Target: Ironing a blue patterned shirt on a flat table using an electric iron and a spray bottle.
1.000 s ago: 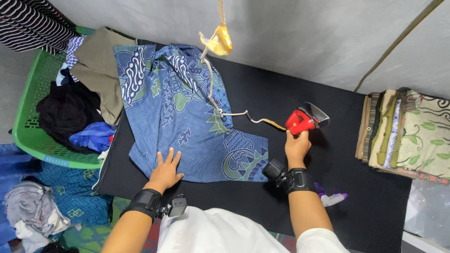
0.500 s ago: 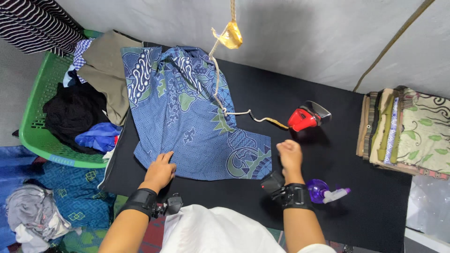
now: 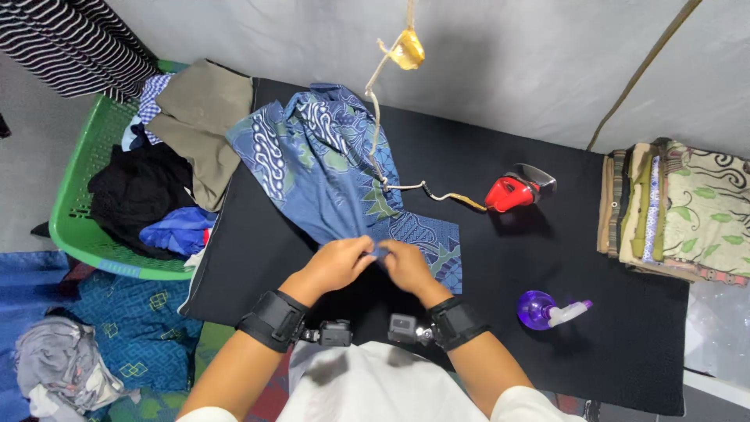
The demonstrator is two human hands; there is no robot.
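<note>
Both hands pinch the near edge of a blue patterned garment [image 3: 336, 180]: the left hand [image 3: 337, 264] and the right hand [image 3: 405, 264] meet with fingers closed on a gathered fold of the cloth, close to the front edge of the black ironing table [image 3: 625, 344] and a little left of its middle. The table fills most of the view, with a grey wall behind its far edge. The garment lies spread from the far left part of the table down towards the front edge, its cloth bunched where the hands grip it. Off the table's left edge stands a green plastic basket [image 3: 74, 227] heaped with dark, olive and blue clothes, some spilling over the table's far left corner. At the right edge sits a stack of folded patterned fabrics [image 3: 680, 211]. A red iron [image 3: 512, 191] rests upright right of the table's middle, well apart from the hands, its cord [image 3: 433, 194] trailing left across the garment and up towards the wall. A purple spray bottle [image 3: 547, 310] lies on its side near the front edge, to the right of the right hand. Each wrist wears a black strap carrying a small camera.
</note>
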